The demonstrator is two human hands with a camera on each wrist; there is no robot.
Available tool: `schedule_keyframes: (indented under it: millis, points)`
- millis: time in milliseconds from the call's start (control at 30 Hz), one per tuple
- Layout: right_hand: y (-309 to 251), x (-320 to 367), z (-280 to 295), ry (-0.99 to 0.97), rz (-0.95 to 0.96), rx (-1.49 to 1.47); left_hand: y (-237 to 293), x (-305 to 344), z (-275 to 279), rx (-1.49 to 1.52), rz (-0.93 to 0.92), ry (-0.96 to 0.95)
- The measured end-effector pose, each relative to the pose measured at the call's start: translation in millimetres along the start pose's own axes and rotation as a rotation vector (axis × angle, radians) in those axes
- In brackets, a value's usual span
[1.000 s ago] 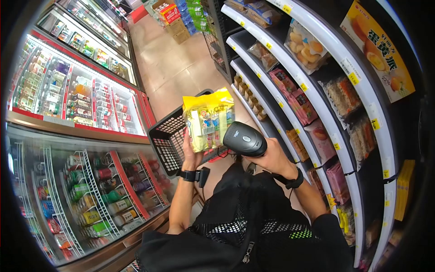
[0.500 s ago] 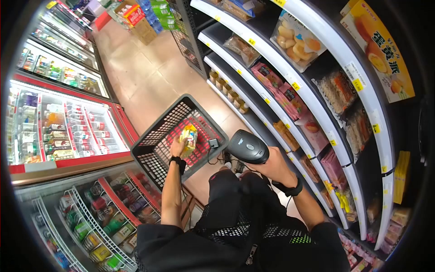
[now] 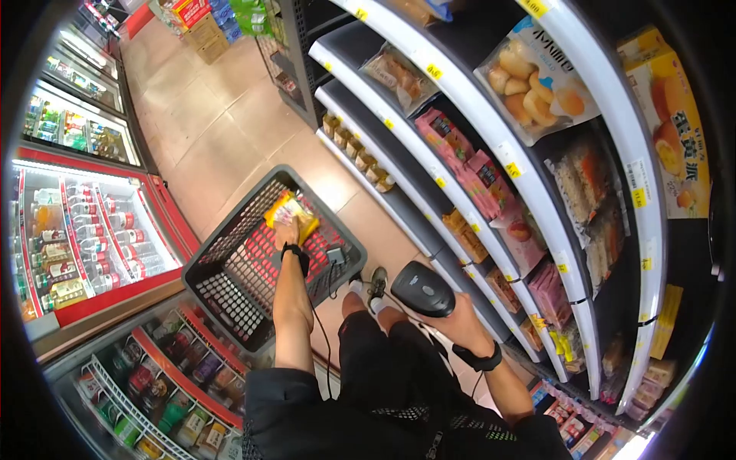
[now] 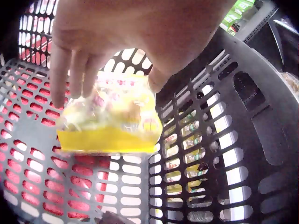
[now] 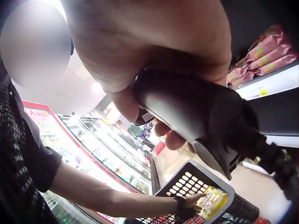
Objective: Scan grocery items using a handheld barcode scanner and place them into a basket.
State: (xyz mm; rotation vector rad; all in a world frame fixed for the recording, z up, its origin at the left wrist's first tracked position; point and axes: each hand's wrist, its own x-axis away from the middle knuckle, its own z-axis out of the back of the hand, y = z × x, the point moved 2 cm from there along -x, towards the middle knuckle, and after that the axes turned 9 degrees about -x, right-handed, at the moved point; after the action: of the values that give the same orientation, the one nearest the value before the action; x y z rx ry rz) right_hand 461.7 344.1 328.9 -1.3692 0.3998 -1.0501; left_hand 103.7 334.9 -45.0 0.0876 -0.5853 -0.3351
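Observation:
In the head view my left hand (image 3: 287,232) reaches down into a dark grey plastic shopping basket (image 3: 239,230) on the floor. It grips a yellow snack bag (image 3: 299,215) from above, inside the basket near its far wall. Seen from the left wrist, fingers and thumb lie at opposite sides of the top of the bag (image 4: 112,116), over the slotted basket floor. My right hand (image 3: 464,326) holds a black barcode scanner (image 3: 422,290) by its handle, beside the basket and above the floor. A coiled cable (image 5: 275,163) runs from the handle in the right wrist view.
Shelves (image 3: 498,161) of packaged bread and snacks rise close on the right. Glass-door drink coolers (image 3: 92,230) line the left. A small black device (image 3: 335,255) sits at the basket's near right side, and a cable (image 3: 330,345) hangs near my legs. Cartons (image 3: 205,38) stand farther down the aisle.
My left hand has lowered the yellow bag from in front of my body down into the basket. The right hand keeps holding the scanner, and the head view has shifted.

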Motion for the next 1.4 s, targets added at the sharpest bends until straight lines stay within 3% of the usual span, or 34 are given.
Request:
schedule_keyframes:
  millis: [67, 133, 167, 267, 367, 433, 500, 533, 600, 667, 733, 800, 833, 867, 967, 1000, 1100, 1200, 1267, 1300, 1400]
  points:
    - [-7.2, -0.5, -1.5, 0.047, 0.008, -0.014, 5.5, 4.1, -15.1, 0.061, -0.104, -0.077]
    - [11.9, 1.5, 0.7, 0.083, 0.052, 0.036, 16.7, 9.5, -10.6, 0.103, -0.118, 0.003]
    - [8.7, 1.1, 2.7, 0.088, 0.051, 0.036, 16.2, 2.2, -14.9, 0.223, -0.157, 0.154]
    - [5.7, -0.9, 8.3, 0.112, 0.043, 0.023, 58.8, 42.0, 67.5, 0.431, -0.239, 0.319]
    - [13.2, 0.3, 12.1, 0.153, 0.030, -0.059, 117.1, 84.4, 157.7, 0.564, -0.470, 0.345]
    - [12.0, -0.4, 13.2, 0.167, 0.027, -0.092, 164.7, 105.4, 220.6, 0.743, -0.779, 0.498]
    - [4.1, 4.5, 12.4, 0.166, 0.008, -0.117, 212.8, 130.1, 291.0, 0.730, -0.900, 0.440]
    - [2.5, 7.6, 9.0, 0.176, 0.017, -0.125, 241.5, 173.9, 338.8, 0.807, -1.076, 0.476]
    - [-4.8, 12.5, 8.9, 0.218, 0.130, -0.103, 293.5, 211.8, 401.0, 0.685, -1.293, 0.533]
    - [-14.6, 21.6, 11.0, 0.256, 0.165, -0.079, 341.0, 236.8, 445.7, 0.500, -1.429, 0.872]
    - [-2.7, 31.2, 9.1, 0.217, -0.061, -0.154, 381.2, 265.3, 486.6, 0.328, -1.388, 0.896]
    - [-3.7, 38.9, 10.9, 0.265, -0.028, -0.136, 429.7, 259.1, 513.0, 0.368, -1.457, 0.922]
    - [-5.5, 43.7, 9.2, 0.289, 0.004, -0.107, 449.8, 255.8, 520.5, 0.301, -1.355, 0.888]
    - [-8.4, 47.2, 11.6, 0.315, 0.040, -0.068, 461.4, 262.1, 527.1, 0.292, -1.338, 0.738]
    - [-8.5, 56.7, 17.7, 0.395, 0.130, -0.065, 489.2, 272.7, 523.6, 0.089, -1.315, 0.519]
    - [-6.2, 58.3, 19.6, 0.429, 0.166, -0.038, 491.9, 281.8, 521.5, -0.002, -1.457, 0.553]
    - [3.0, 59.6, 23.5, 0.451, 0.119, -0.033, 484.3, 289.3, 508.8, -0.105, -1.344, 0.630]
    - [-1.0, 56.9, 27.4, 0.473, 0.129, 0.022, 489.8, 283.5, 492.6, 0.212, -1.455, 0.812]
    - [3.3, 53.1, 27.8, 0.457, 0.148, -0.008, 472.8, 299.5, 491.4, 0.257, -1.418, 0.756]
    - [5.6, 50.7, 28.1, 0.462, 0.145, 0.008, 469.1, 299.9, 487.5, 0.256, -1.420, 0.848]
    - [12.0, 41.4, 29.3, 0.390, 0.148, 0.023, 466.0, 293.1, 482.7, 0.390, -1.551, 0.900]
